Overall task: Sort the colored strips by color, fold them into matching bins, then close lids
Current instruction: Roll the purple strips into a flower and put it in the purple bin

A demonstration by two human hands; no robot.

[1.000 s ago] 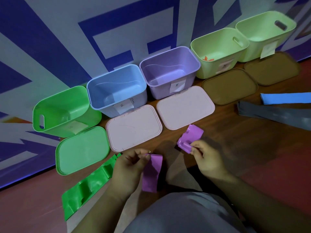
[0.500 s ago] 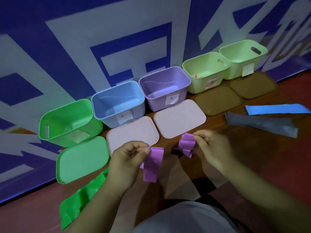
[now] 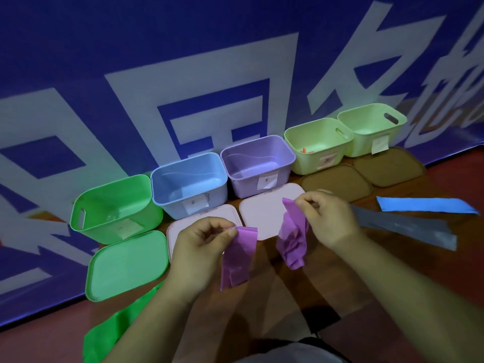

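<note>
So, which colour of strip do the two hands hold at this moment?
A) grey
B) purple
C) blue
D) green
B: the left hand and the right hand each pinch the purple strip, while the green strip, blue strip and grey strip lie unheld.

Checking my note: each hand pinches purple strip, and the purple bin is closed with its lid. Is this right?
One error: the head view shows the purple bin open, its lid lying before it. The left hand and right hand do pinch purple strip.
</note>
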